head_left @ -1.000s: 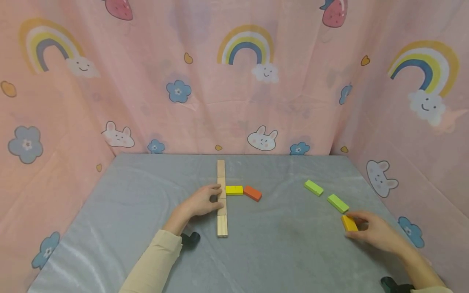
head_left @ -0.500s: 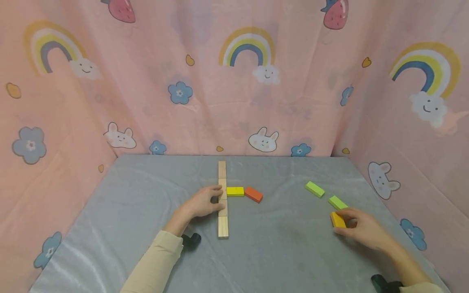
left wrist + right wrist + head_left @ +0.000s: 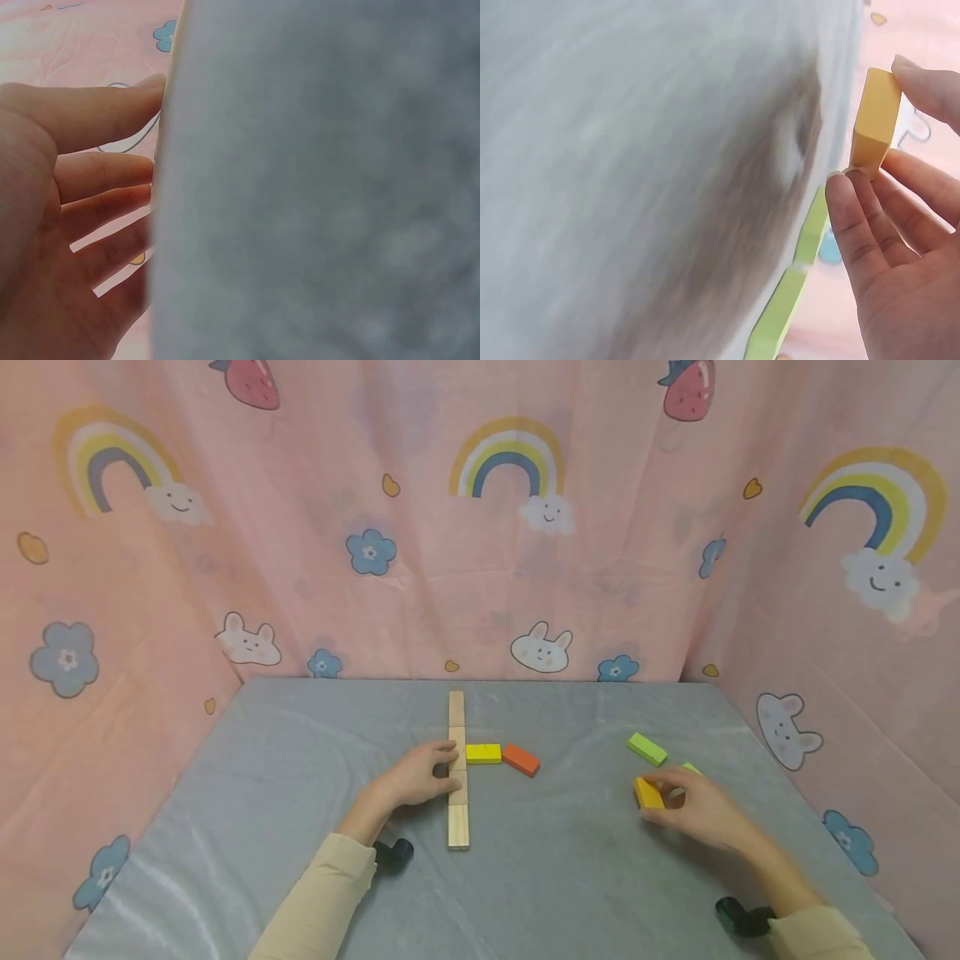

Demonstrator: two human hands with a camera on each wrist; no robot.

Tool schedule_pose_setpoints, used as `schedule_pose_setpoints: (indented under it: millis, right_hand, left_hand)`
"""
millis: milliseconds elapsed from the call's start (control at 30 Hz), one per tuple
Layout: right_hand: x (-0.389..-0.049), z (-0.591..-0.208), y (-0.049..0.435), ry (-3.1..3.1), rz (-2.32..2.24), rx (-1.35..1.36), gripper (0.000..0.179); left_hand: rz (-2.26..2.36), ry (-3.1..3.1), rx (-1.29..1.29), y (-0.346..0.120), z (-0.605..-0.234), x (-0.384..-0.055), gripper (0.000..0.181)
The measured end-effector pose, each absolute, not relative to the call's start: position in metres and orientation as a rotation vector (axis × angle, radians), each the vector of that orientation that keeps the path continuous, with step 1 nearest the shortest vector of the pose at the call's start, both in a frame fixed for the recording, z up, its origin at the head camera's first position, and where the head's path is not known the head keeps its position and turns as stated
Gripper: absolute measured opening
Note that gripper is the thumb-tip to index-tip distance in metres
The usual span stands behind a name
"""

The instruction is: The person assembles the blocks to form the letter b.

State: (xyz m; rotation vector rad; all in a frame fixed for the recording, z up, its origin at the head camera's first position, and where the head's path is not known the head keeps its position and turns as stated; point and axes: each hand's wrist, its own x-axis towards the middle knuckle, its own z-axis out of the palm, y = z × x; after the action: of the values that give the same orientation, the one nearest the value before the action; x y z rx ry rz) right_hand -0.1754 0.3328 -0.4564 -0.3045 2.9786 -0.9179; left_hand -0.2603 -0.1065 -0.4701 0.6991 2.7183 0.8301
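Observation:
My right hand (image 3: 705,808) pinches a yellow-orange wooden block (image 3: 648,793) between thumb and fingertips; the right wrist view has the block (image 3: 876,116) above the table's edge line. On the left, my left hand (image 3: 414,774) rests its fingertips and thumb on a straight row of plain wooden blocks (image 3: 458,825). Its fingers (image 3: 105,180) look fairly straight in the left wrist view. A yellow block (image 3: 483,754) touches the row's right side, end-on. Against that one's far end lies an orange-red block (image 3: 521,760), turned at an angle.
Two green blocks lie at the right: one fully visible (image 3: 647,748), the other (image 3: 692,768) mostly hidden behind my right hand. A grey cloth covers the table (image 3: 555,877). Pink printed curtains (image 3: 480,593) enclose its back and sides.
My right hand has carried the yellow-orange block leftward and slightly away from me, past the nearer green block, which it now partly covers. The left hand stays at the wooden row.

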Motion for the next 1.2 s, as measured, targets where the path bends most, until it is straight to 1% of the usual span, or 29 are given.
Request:
schedule_pose_setpoints:
  millis: [267,433,733,1033,1200]
  right_hand:
    - [-0.188,-0.455,0.307,2.951,-0.989,-0.445,0.051]
    - [-0.194,-0.456,0.29,2.959,-0.958,-0.514,0.049]
    - [-0.202,-0.457,0.26,2.929,-0.895,-0.542,0.052]
    - [-0.209,-0.458,0.236,2.899,-0.872,-0.605,0.051]
    - [-0.212,-0.458,0.221,2.879,-0.854,-0.588,0.051]
  left_hand:
    - [0.837,2.715,0.7,-0.107,-0.47,-0.26,0.06]
    - [0.84,2.718,0.694,-0.107,-0.47,-0.26,0.06]
    - [0.851,2.714,0.71,-0.107,-0.47,-0.26,0.06]
    - [0.838,2.716,0.722,-0.107,-0.473,-0.261,0.06]
    - [0.844,2.717,0.721,-0.107,-0.473,-0.262,0.06]
